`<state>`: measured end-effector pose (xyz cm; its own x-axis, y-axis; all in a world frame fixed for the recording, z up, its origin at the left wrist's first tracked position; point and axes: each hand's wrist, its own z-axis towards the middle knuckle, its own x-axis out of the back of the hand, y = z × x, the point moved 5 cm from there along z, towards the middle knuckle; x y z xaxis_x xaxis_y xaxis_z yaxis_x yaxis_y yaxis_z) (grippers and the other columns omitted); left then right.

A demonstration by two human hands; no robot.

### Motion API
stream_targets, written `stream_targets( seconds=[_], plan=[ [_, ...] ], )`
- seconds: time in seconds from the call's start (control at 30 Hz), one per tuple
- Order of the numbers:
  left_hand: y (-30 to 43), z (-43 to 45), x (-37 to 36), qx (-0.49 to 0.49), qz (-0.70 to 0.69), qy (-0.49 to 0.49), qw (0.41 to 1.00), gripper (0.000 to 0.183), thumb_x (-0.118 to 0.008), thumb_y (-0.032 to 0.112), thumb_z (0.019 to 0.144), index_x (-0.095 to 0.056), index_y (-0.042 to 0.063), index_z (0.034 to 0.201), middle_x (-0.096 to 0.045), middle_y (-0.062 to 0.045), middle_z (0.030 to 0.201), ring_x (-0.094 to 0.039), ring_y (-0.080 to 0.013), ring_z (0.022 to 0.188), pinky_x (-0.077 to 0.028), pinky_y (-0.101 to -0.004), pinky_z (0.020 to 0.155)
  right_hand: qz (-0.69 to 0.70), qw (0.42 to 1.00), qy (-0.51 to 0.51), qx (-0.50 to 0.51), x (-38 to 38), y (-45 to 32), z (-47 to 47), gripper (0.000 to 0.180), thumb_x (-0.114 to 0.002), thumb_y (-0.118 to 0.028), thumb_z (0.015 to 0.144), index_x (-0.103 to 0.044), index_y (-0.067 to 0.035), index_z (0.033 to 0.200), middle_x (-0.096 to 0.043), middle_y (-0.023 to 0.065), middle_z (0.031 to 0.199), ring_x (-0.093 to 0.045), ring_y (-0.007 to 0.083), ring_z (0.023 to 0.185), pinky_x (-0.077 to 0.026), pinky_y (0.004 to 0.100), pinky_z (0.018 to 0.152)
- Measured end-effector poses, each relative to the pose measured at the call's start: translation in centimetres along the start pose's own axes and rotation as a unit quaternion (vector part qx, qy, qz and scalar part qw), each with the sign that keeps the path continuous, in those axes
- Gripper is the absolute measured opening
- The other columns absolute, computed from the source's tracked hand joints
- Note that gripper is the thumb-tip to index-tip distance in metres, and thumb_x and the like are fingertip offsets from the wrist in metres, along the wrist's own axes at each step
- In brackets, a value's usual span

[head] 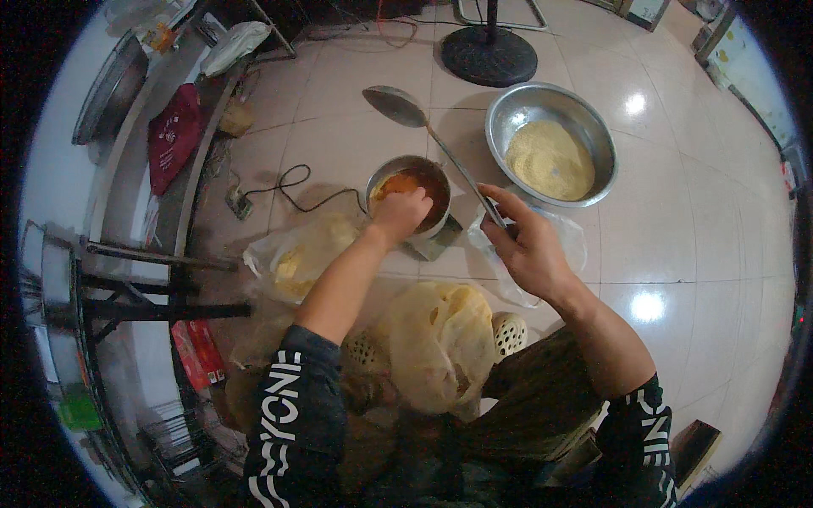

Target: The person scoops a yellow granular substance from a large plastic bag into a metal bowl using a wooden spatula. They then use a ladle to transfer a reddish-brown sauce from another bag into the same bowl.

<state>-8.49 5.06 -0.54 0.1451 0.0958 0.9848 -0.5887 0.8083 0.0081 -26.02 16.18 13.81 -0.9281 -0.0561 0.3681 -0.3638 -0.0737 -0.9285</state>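
Observation:
My left hand (403, 213) reaches over a metal pot (411, 159) of reddish-orange liquid (438, 190). Its fingers are curled near the surface, and whatever they may hold is hidden. In my right hand (533, 251) is the handle of a long metal ladle (394, 106), its broad bowl raised beyond the pot. To the right of the ladle stands a wide steel basin (502, 120) with pale yellow grains (549, 159) in it. The pot sits on a grey-green base (438, 241). Closest to my body is a translucent plastic bag (438, 343) with yellowish contents.
Another plastic bag (295, 270) lies left of my forearm, and a clear one (568, 238) under my right hand. A black cable (295, 203) runs across the tiles left of the pot. A round black stand base (489, 57) is behind; a shelf (209, 140) lines the left.

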Motion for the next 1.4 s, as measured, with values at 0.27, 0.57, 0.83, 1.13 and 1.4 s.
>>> stream_targets(
  seconds=[0.27, 0.57, 0.83, 1.13, 1.4],
  plan=[
    [0.1, 0.8, 0.2, 0.009, 0.016, -0.013, 1.000, 0.002, -0.057, 0.007, 0.076, -0.055, 0.007, 0.076, -0.056, -0.009, 0.082, -0.063, -0.0262, 0.074, -0.053, -0.0367, 0.060, 0.005, 1.000, -0.007, -0.008, 1.2, -0.1, 0.2, 0.038, -0.055, -0.005, 0.088, -0.048, -0.002, 0.125, -0.061, 0.0241, 0.109, -0.063, 0.0354, 0.097, -0.050, 0.0388, 0.079],
    [-3.9, -1.9, 3.6, 0.239, -0.056, -0.009, 0.969, 0.010, -0.062, 0.016, 0.078, -0.063, 0.007, 0.083, -0.058, -0.013, 0.084, -0.060, -0.0310, 0.079, -0.049, -0.0418, 0.068, 0.042, 0.999, -0.024, 0.004, 1.1, -0.9, -0.1, 0.040, -0.054, -0.005, 0.089, -0.046, -0.003, 0.128, -0.061, 0.0246, 0.109, -0.063, 0.0345, 0.099, -0.049, 0.0381, 0.080],
    [-5.3, -3.1, 0.0, 0.312, -0.242, -0.129, 0.910, 0.012, -0.051, 0.015, 0.081, -0.060, 0.008, 0.077, -0.063, -0.016, 0.086, -0.061, -0.0358, 0.078, -0.048, -0.0462, 0.066, 0.033, 0.999, -0.022, 0.031, 0.5, -0.7, -0.4, 0.040, -0.053, -0.003, 0.088, -0.047, -0.001, 0.128, -0.059, 0.0259, 0.115, -0.059, 0.0351, 0.108, -0.048, 0.0390, 0.087],
    [-3.8, -4.4, 7.5, 0.217, -0.096, 0.014, 0.971, 0.006, -0.061, 0.012, 0.082, -0.064, 0.008, 0.081, -0.062, -0.011, 0.093, -0.062, -0.0302, 0.076, -0.049, -0.0404, 0.065, 0.024, 0.999, -0.019, 0.027, 0.8, -0.3, -0.2, 0.041, -0.055, -0.005, 0.088, -0.047, -0.002, 0.128, -0.061, 0.0260, 0.111, -0.060, 0.0363, 0.106, -0.048, 0.0395, 0.087],
    [10.3, -8.7, 28.5, -0.037, -0.222, 0.060, 0.973, 0.006, -0.069, 0.008, 0.074, -0.064, 0.008, 0.077, -0.055, -0.005, 0.075, -0.053, -0.0159, 0.060, -0.043, -0.0277, 0.054, -0.016, 0.999, -0.028, -0.039, 0.7, 1.5, 0.0, 0.040, -0.059, -0.011, 0.086, -0.050, -0.005, 0.125, -0.064, 0.0246, 0.103, -0.062, 0.0386, 0.097, -0.049, 0.0408, 0.082]
  ],
)
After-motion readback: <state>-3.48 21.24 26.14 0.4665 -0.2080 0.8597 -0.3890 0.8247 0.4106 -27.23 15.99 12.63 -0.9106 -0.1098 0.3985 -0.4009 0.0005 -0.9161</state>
